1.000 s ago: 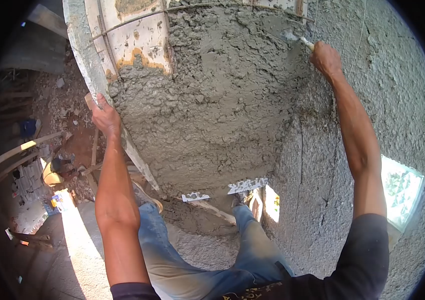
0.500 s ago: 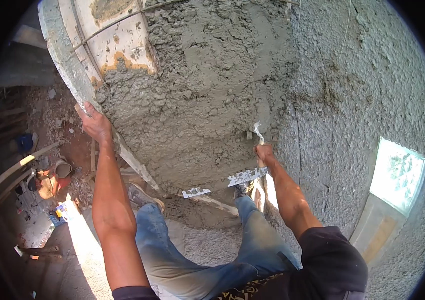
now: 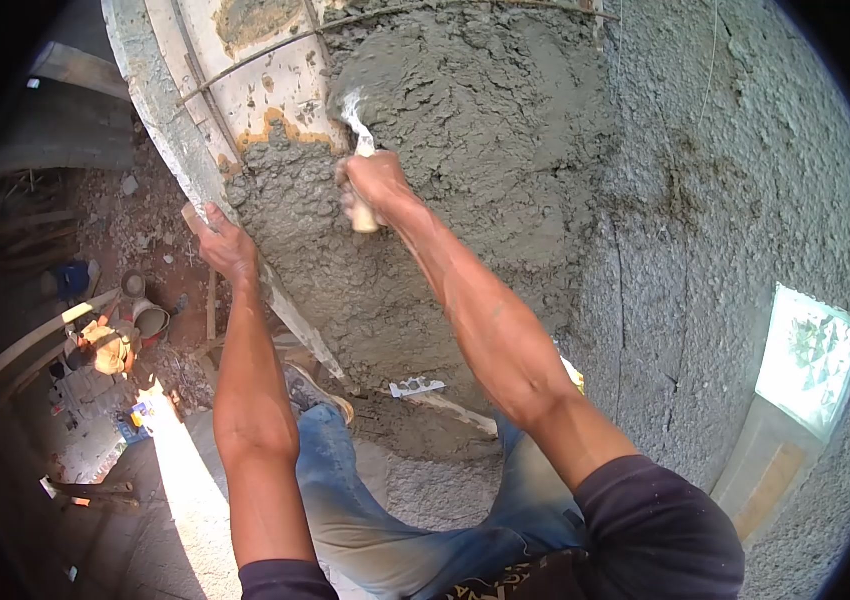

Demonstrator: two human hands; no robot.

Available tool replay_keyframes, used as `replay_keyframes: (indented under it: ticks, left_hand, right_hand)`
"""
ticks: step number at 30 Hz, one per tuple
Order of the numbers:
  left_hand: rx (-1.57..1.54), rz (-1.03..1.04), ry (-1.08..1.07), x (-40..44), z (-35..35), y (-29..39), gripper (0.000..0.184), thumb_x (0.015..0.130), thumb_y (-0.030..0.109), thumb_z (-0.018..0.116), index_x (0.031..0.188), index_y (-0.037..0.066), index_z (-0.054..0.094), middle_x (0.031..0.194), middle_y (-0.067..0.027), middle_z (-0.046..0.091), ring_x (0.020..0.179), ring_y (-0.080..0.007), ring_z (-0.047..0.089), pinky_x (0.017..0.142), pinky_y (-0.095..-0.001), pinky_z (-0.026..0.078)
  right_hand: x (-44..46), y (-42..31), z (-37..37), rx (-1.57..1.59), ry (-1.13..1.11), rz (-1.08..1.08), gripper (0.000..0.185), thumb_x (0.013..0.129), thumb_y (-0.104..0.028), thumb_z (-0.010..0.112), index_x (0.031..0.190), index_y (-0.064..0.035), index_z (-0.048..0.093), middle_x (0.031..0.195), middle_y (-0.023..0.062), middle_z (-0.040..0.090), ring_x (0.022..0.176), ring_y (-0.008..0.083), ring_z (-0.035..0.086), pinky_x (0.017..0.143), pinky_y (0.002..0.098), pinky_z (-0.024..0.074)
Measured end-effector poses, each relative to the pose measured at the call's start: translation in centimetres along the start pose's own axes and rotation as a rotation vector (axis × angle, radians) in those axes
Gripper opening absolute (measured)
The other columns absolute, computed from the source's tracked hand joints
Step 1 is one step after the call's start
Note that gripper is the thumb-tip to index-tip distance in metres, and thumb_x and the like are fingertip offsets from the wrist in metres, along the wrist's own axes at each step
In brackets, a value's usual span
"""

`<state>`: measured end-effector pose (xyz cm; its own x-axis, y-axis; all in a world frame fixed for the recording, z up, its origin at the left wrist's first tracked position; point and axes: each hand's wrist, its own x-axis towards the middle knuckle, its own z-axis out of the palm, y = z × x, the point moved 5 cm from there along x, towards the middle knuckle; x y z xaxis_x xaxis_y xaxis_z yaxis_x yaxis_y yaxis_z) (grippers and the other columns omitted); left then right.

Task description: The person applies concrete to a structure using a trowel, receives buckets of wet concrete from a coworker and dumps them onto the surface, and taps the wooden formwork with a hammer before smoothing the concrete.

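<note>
We take the edge board [image 3: 167, 130] as our landmark: the long, pale, curved strip bordering the wet mortar [image 3: 485, 110]. Partway along it, our left hand [image 3: 230, 248] has its fingers closed on the edge, probably to steady us as we lean over; most of them are hidden. To the right of the edge board we hold the trowel [image 3: 363, 138] in our right hand [image 3: 375, 185], fingers wrapped round the handle with its butt poking out, presumably so the wrist can guide the metal end. The blade lies at the mortar, just right of the pale panel [image 3: 263, 95] beside the edge board; it merges with the grey, so we cannot tell how firmly it presses. A thin rod [image 3: 270, 58] runs from the edge board across that panel, perhaps as reinforcement. Near the edge board's lower end lies a perforated strip [image 3: 417, 387], its purpose unclear to us.
</note>
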<state>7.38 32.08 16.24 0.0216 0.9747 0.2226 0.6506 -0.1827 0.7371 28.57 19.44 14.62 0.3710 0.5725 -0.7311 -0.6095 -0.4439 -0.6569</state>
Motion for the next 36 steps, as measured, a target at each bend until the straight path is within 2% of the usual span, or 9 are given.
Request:
replay_keyframes:
  ticks: [3, 8, 13, 15, 21, 27, 31, 34, 36]
  left_hand:
    - [0.015, 0.033, 0.045, 0.2, 0.3, 0.2, 0.054, 0.099, 0.046, 0.039, 0.124, 0.000, 0.053, 0.093, -0.0285, 0.065, 0.087, -0.0483, 0.061, 0.075, -0.0503, 0.045]
    - [-0.003, 0.063, 0.086, 0.3, -0.4, 0.6, 0.054, 0.098, 0.046, 0.041, 0.112, -0.004, 0.058, 0.092, -0.0313, 0.064, 0.087, -0.0505, 0.059, 0.074, -0.0521, 0.044]
    - [0.005, 0.008, 0.078, 0.2, -0.2, -0.4, 0.057, 0.097, 0.049, 0.041, 0.107, -0.005, 0.059, 0.090, -0.0315, 0.063, 0.087, -0.0509, 0.058, 0.075, -0.0524, 0.044]
    - [-0.013, -0.024, 0.048, 0.4, 0.1, -0.3, 0.058, 0.097, 0.049, 0.041, 0.106, -0.005, 0.060, 0.091, -0.0306, 0.064, 0.087, -0.0504, 0.059, 0.075, -0.0527, 0.044]
    - [0.011, -0.053, -0.011, 0.5, 0.0, -0.9, 0.057, 0.098, 0.049, 0.040, 0.122, 0.000, 0.055, 0.096, -0.0288, 0.065, 0.093, -0.0482, 0.060, 0.079, -0.0507, 0.045]
    - [-0.012, -0.015, 0.054, 1.6, 0.4, -0.5, 0.056, 0.098, 0.048, 0.041, 0.103, -0.004, 0.061, 0.089, -0.0282, 0.064, 0.085, -0.0477, 0.060, 0.074, -0.0510, 0.045]
    - [0.004, -0.014, 0.064, 0.6, 0.0, -0.7, 0.056, 0.097, 0.048, 0.041, 0.104, -0.003, 0.062, 0.089, -0.0282, 0.064, 0.085, -0.0482, 0.060, 0.074, -0.0514, 0.045]
    - [-0.003, -0.014, 0.050, 0.3, 0.0, 0.1, 0.056, 0.098, 0.049, 0.041, 0.106, -0.003, 0.061, 0.089, -0.0280, 0.065, 0.086, -0.0476, 0.060, 0.073, -0.0517, 0.045]
    - [0.051, 0.005, 0.089, 0.4, -0.1, -0.1, 0.056, 0.097, 0.049, 0.040, 0.106, -0.002, 0.062, 0.088, -0.0271, 0.066, 0.085, -0.0466, 0.061, 0.073, -0.0515, 0.045]
  right_hand:
    - [-5.4, -0.8, -8.9, -1.326, 0.099, 0.006, 0.027, 0.080, -0.011, 0.062, 0.104, 0.0012, 0.068, 0.095, 0.0177, 0.070, 0.082, 0.0277, 0.068, 0.076, 0.0389, 0.0543]
    - [-4.3, -11.3, -15.9, -1.873, 0.344, -0.180, 0.018, 0.082, -0.012, 0.063, 0.094, -0.0017, 0.070, 0.082, 0.0170, 0.069, 0.071, 0.0281, 0.068, 0.066, 0.0403, 0.0571]
    - [-2.1, -18.6, -18.5, -1.688, 0.504, -0.469, 0.022, 0.080, -0.013, 0.057, 0.091, 0.0030, 0.068, 0.072, 0.0142, 0.064, 0.054, 0.0223, 0.057, 0.055, 0.0409, 0.0507]
    - [-1.4, -11.5, -17.5, -1.154, 0.395, -0.142, 0.029, 0.078, -0.015, 0.057, 0.093, 0.0080, 0.066, 0.076, 0.0169, 0.066, 0.060, 0.0233, 0.061, 0.057, 0.0406, 0.0493]
    - [-7.3, -3.2, -21.7, -1.749, 0.258, 0.046, 0.028, 0.076, -0.013, 0.063, 0.097, 0.0037, 0.070, 0.105, 0.0285, 0.065, 0.101, 0.0399, 0.064, 0.085, 0.0434, 0.0520]
    - [-9.7, -8.6, -32.7, -1.571, 0.723, -0.326, 0.021, 0.078, -0.014, 0.062, 0.081, 0.0052, 0.067, 0.076, 0.0222, 0.068, 0.066, 0.0347, 0.069, 0.061, 0.0447, 0.0529]
    - [-6.1, -8.2, -27.3, -0.604, 0.359, -0.070, 0.015, 0.082, -0.017, 0.059, 0.077, -0.0033, 0.061, 0.054, -0.0006, 0.046, 0.042, 0.0089, 0.044, 0.039, 0.0294, 0.0369]
    - [-4.3, 1.1, -26.6, -1.183, 0.412, -0.127, 0.033, 0.077, -0.021, 0.061, 0.080, 0.0119, 0.064, 0.077, 0.0271, 0.067, 0.069, 0.0390, 0.067, 0.062, 0.0443, 0.0496]
    - [-7.0, 7.6, -29.3, -1.236, 0.391, 0.075, 0.029, 0.075, -0.016, 0.060, 0.087, 0.0094, 0.067, 0.089, 0.0313, 0.066, 0.089, 0.0432, 0.066, 0.075, 0.0440, 0.0513]
